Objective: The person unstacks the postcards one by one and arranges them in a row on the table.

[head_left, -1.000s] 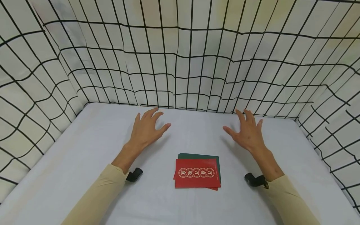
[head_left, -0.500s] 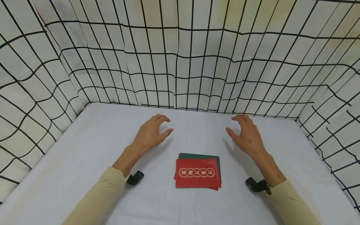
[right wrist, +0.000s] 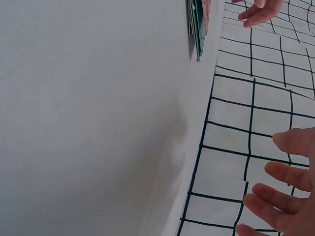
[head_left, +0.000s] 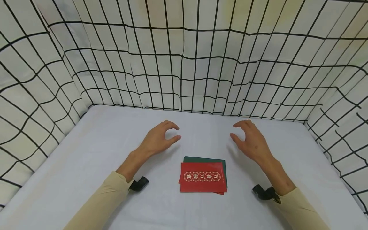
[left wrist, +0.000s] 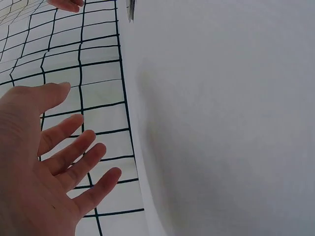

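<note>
A small stack of paper envelopes lies on the white table, with a red envelope [head_left: 203, 185] on top that bears a row of pale characters. The edge of a green envelope [head_left: 198, 158] shows behind it. To the upper left of the stack, my left hand [head_left: 156, 139] hovers over the table with fingers loosely bent and nothing in it. My right hand [head_left: 254, 142] hovers to the upper right in a like pose, also holding nothing. In the wrist views, the left hand [left wrist: 54, 157] and right hand [right wrist: 285, 191] have fingers apart, touching nothing.
The white table [head_left: 86, 153] ends at a white wall with a black grid net [head_left: 187, 64] at the back and both sides. A black wrist camera [head_left: 139, 184] sits at the left cuff, another black camera [head_left: 264, 192] at the right cuff.
Both hands have drawn back slightly toward the stack, and their spread fingers have bent inward. The left hand has shifted a little to the right. The envelopes stay where they were.
</note>
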{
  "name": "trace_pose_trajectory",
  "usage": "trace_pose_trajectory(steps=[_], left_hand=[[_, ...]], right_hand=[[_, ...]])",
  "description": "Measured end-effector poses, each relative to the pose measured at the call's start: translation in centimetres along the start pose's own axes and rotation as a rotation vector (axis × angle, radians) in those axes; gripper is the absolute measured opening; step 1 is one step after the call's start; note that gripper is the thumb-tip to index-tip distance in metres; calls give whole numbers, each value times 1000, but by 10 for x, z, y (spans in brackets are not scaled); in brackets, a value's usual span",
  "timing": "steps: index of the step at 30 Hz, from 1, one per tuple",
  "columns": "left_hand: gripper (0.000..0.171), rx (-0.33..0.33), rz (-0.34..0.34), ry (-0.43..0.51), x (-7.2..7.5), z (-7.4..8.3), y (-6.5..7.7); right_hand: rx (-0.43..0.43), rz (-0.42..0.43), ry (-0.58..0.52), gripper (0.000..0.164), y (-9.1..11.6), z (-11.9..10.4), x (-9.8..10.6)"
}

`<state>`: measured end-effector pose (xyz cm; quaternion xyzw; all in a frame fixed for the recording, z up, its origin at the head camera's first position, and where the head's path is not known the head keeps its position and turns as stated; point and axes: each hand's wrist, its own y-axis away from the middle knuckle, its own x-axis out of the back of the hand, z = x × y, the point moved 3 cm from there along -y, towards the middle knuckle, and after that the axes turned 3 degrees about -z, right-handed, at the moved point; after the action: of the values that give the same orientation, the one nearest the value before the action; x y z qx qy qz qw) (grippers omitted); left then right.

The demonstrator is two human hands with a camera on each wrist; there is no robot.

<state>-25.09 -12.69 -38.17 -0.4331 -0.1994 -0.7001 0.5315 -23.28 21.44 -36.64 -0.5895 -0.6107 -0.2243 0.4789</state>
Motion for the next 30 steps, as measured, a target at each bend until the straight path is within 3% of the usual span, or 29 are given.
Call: trace_pose_trajectory(steps=[10,18,24,30], left_hand=[[36,-30,-74,60,-9,12,6],[35,-84,-150,123,-17,19,9],[38,-89,-215,139,-21,22,12],[40,-113,-277,173,-23,29,17]], right_hand=[[-2,-63,-16,29,10,-8,-4],[92,-102,-68,26,15,-19,-8],[179,-130,-106,26,18,-27,-8],[197,-221,-125,31,23,-38,-13]])
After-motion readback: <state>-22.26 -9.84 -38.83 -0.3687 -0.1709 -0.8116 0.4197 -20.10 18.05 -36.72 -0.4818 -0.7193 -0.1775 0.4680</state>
